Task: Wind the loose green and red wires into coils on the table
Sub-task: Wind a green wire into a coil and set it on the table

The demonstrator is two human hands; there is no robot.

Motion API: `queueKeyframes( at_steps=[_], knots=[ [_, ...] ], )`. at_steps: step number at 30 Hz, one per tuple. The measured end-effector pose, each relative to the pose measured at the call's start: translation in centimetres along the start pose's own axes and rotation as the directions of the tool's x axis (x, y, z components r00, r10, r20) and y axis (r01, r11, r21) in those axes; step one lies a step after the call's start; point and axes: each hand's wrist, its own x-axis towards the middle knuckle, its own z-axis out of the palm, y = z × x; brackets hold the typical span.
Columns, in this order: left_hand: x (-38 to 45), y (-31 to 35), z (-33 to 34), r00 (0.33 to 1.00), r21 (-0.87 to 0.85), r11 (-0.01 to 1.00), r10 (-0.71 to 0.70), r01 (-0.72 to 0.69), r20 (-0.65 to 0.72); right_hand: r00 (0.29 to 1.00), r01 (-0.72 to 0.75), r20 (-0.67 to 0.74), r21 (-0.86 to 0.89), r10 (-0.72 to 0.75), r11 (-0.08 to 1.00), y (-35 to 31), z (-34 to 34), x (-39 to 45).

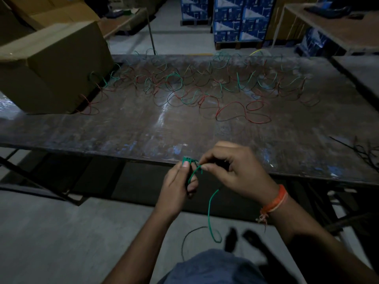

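The scene is dim and bluish, with a pale streak of glare running down the middle of the dark bench (pixel 131 128). Corners fall into deep shadow, and straight edges bow outward from wide-angle distortion. The far shelves look soft, and dark shapes near the bottom edge are smeared by motion blur.

Two hands (pixel 207 177), one cardboard box (pixel 55 66), one table (pixel 143 128), many uncountable tangled green and red wires (pixel 205 89).

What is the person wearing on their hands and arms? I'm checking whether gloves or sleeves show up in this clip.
No gloves: both the left hand and right hand are bare, and the forearms are uncovered as far as the picture shows. The only item worn is an orange thread wristband on the right wrist, with frayed knotted ends hanging beneath it.
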Motion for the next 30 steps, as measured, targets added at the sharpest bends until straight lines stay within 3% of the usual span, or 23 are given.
queueKeyframes(
  at_steps=[8, 12, 15, 18, 23, 30],
  knots=[
    [-0.2, 1.0, 0.0, 0.983, -0.123, 0.980, -0.140, 0.154, 0.121, 0.974, -0.153, -0.145, 0.147, 0.174, 0.977, 2.8, 1.8, 0.1],
    [-0.3, 1.0, 0.9, 0.958, -0.404, 0.884, -0.142, 0.236, 0.250, 0.954, -0.258, -0.109, 0.169, 0.278, 0.951, 3.9, 3.5, -0.6],
    [-0.3, 0.7, 1.6, 0.952, -0.495, 0.831, -0.122, 0.253, 0.281, 0.901, -0.392, -0.078, 0.281, 0.428, 0.876, 3.6, 5.0, -1.4],
    [-0.2, 0.5, 2.1, 0.939, -0.571, 0.765, -0.125, 0.298, 0.322, 0.831, -0.472, -0.133, 0.344, 0.540, 0.812, 3.2, 5.8, -1.7],
    [-0.3, 0.6, 2.6, 0.907, -0.630, 0.673, -0.154, 0.387, 0.393, 0.809, -0.473, -0.176, 0.372, 0.560, 0.799, 3.4, 5.9, -1.6],
    [-0.5, 1.1, 2.3, 0.861, -0.619, 0.619, -0.204, 0.483, 0.467, 0.851, -0.447, -0.152, 0.292, 0.502, 0.846, 4.4, 5.8, -1.8]
  ],
)
